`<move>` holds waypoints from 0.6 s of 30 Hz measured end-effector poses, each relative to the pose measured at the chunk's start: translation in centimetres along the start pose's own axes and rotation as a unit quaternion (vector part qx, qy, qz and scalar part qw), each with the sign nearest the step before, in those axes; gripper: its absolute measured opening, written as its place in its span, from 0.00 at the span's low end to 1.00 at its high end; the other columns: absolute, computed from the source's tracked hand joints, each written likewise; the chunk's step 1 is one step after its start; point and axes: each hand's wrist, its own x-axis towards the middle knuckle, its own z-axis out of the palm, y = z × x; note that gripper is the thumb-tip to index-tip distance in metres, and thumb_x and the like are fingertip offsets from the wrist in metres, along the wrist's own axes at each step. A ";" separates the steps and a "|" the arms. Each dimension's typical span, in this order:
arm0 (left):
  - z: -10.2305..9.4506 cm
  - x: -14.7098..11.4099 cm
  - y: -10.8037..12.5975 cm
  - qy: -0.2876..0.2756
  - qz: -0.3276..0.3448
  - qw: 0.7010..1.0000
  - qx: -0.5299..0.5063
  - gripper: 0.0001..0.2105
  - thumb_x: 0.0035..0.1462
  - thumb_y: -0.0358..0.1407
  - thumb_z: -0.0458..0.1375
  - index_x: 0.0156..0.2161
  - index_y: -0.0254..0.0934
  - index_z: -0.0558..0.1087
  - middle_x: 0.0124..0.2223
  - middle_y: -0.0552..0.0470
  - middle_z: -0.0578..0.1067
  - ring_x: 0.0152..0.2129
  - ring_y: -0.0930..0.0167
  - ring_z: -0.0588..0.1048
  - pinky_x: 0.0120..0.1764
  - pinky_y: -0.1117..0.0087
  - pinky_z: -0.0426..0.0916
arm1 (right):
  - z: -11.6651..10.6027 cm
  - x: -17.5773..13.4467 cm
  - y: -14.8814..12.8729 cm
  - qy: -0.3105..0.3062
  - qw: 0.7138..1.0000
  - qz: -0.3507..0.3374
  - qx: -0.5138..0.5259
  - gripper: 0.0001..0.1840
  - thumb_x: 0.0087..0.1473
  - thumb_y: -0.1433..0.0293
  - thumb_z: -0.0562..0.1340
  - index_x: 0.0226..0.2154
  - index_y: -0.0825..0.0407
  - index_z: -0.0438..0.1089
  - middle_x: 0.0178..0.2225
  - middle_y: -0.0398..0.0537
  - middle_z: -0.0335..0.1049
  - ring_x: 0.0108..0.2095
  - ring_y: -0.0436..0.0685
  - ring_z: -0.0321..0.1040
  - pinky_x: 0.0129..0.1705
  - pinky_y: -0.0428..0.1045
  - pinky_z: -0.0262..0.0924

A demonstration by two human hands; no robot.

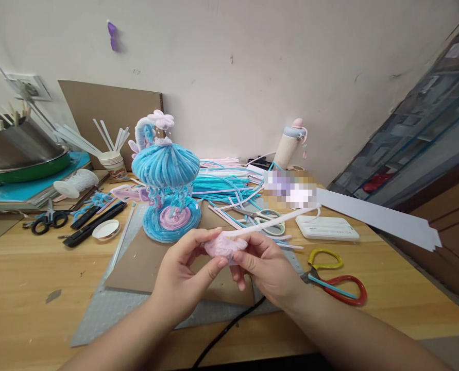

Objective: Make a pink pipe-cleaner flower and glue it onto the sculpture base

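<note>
Between my two hands is a coiled piece of pale pink pipe cleaner [223, 246], with one long straight end sticking out up and to the right. My left hand [188, 268] pinches its left side between thumb and fingers. On its right side my right hand [266, 263] grips it the same way, thumb in front. Just beyond my hands stands a blue pipe-cleaner lamp-like model [165, 165] with a ribbed dome, hanging curly strands and a round blue base [152, 226] with a pink centre.
Several blue pipe cleaners [217, 188] lie behind the model. Red-and-yellow scissors [355, 297] rest at right, near a white power bank [325, 229]. Black scissors [49, 219], a thread spool [75, 184] and a paper cup [112, 164] are at left. Cardboard [132, 273] lies beneath my hands.
</note>
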 end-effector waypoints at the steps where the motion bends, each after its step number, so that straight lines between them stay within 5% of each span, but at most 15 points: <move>1: 0.1 0.0 0.1 -0.003 -0.006 1.000 -0.019 0.14 0.49 0.31 0.68 0.43 0.40 0.77 0.38 0.50 0.79 0.34 0.69 0.77 0.39 0.71 0.72 | 0.0 0.0 0.0 -0.003 1.000 0.001 -0.006 0.15 0.48 0.61 0.71 0.32 0.53 0.71 0.20 0.39 0.69 0.18 0.47 0.66 0.17 0.42 0.63; 7: 0.2 0.6 0.1 -0.040 -0.115 0.978 -0.169 0.12 0.47 0.30 0.69 0.39 0.38 0.76 0.35 0.52 0.80 0.30 0.72 0.77 0.32 0.74 0.73 | 0.0 -0.2 -0.7 0.028 0.998 -0.052 -0.032 0.22 0.45 0.60 0.73 0.41 0.49 0.69 0.32 0.43 0.71 0.25 0.48 0.66 0.19 0.41 0.61; 18: -0.2 0.6 -0.5 -0.095 -0.158 0.956 -0.230 0.13 0.47 0.28 0.69 0.40 0.38 0.77 0.39 0.50 0.81 0.33 0.71 0.78 0.33 0.76 0.73 | -0.8 -0.4 -1.7 0.040 0.982 -0.157 -0.098 0.08 0.56 0.62 0.66 0.32 0.49 0.75 0.31 0.43 0.66 0.23 0.47 0.60 0.22 0.44 0.55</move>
